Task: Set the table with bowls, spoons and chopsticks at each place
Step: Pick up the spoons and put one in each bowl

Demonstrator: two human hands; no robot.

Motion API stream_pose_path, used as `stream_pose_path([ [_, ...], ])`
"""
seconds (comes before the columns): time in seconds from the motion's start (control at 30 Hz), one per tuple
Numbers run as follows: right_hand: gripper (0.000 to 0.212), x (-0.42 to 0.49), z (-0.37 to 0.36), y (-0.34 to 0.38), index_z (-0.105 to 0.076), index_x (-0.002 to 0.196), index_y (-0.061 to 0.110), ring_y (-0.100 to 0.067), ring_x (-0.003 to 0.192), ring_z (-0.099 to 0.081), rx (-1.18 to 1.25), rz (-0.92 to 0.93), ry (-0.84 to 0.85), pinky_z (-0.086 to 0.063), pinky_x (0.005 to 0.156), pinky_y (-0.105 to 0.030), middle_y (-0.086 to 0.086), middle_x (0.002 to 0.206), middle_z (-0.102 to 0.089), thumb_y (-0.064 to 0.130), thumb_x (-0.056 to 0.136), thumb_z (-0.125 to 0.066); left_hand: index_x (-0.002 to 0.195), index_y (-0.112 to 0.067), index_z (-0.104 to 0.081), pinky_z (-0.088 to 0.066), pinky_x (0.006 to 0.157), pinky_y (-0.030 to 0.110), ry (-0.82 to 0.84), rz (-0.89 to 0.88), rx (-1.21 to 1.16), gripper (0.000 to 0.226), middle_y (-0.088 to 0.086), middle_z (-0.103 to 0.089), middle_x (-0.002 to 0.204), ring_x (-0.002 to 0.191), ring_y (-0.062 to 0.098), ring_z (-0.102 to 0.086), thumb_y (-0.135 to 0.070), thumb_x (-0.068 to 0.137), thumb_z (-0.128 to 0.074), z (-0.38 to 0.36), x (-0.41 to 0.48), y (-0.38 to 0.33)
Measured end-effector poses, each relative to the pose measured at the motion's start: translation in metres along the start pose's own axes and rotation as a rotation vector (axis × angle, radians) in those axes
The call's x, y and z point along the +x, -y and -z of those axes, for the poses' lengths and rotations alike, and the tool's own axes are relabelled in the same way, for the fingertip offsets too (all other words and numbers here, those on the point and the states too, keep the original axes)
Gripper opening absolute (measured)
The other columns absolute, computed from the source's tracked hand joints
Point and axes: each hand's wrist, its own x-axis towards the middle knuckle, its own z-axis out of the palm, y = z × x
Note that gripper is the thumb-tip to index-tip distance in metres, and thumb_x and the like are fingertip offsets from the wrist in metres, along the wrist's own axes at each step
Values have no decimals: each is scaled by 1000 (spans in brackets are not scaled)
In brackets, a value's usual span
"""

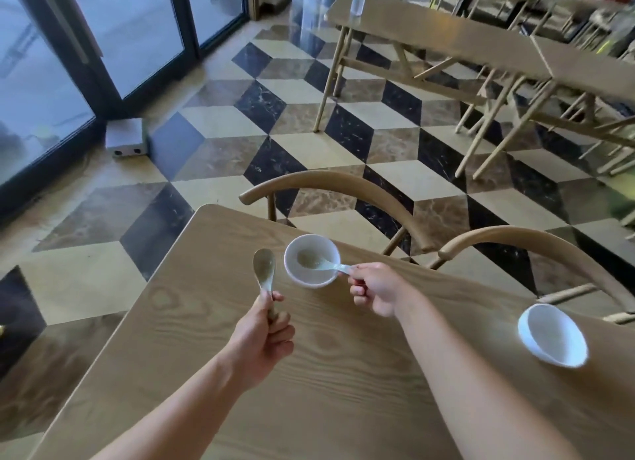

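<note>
left grip (264,336) is curling round a spare spoon (264,265) above the desk (309,391); right grip (374,287) is pinching a second spoon (318,263), laying it in the far bowl (290,253); next, probably: carrying the spare spoon to the right bowl (553,336)

Dining room with a cube-pattern floor.
The marble floor (220,123) is laid in black, brown and cream rhombi. Dark-framed glass doors (137,30) at far left admit daylight, and a grey metal box (126,138) sits at their foot. A pale wood table (326,373) lies near, with two curved-back chairs (330,181) just beyond its far edge. Long tables (446,30) stand at far right.
</note>
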Motion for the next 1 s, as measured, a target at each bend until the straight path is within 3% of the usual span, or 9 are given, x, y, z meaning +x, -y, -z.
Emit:
stream_pose_path([
  [0.27,8,20,7,-4,-64,96,0,-6,42,-35,66,-31,-64,-27,35,-17,-1,60,-41,7,94,-60,86,-19,-58,-32,54,27,-78,8,28,29,1,-46,67,53,14,-37,-33,103,-39,16,0,-16],
  [0.43,7,5,0,-11,-64,84,4,-13,49,-46,173,-29,-220,-38,37,-19,-7,65,-55,6,88,-69,96,-13,-74,-36,58,30,-123,-43,91,28,0,-44,70,56,13,-37,-28,100,-50,20,-24,-19],
  [0.6,10,-42,-13,-20,-60,80,8,-13,45,-47,108,-6,-364,-36,37,-18,-6,65,-56,8,89,-64,110,-11,-72,-30,52,27,-39,-68,107,22,-1,-43,67,53,12,-36,-22,93,-63,7,-65,-20],
  [0.67,8,-81,-27,-28,-60,83,10,-14,48,-48,91,9,-306,-35,40,-19,-6,68,-58,10,90,-63,108,-10,-72,-32,46,24,2,-55,131,26,-1,-49,66,52,11,-39,-19,85,-71,1,-90,-18],
  [0.77,10,-156,-56,-46,-65,93,11,-15,55,-54,54,43,-60,-39,48,-23,-4,76,-66,20,93,-62,96,-13,-70,-35,44,20,47,-49,181,15,-1,-58,63,48,10,-45,-16,82,-75,-4,-137,-11],
  [0.87,16,-235,-87,-71,-66,100,13,-16,59,-59,39,101,129,-42,51,-25,-4,83,-70,27,95,-62,78,-17,-68,-32,47,21,77,-62,227,11,1,-54,64,53,13,-43,-17,81,-79,1,-191,1],
  [1.0,6,-319,-123,-116,-63,98,13,-14,55,-60,45,227,65,-43,47,-23,-7,82,-70,13,92,-64,80,-17,-66,-28,49,22,181,-66,271,16,4,-47,66,53,13,-40,-22,79,-80,22,-260,26],
])
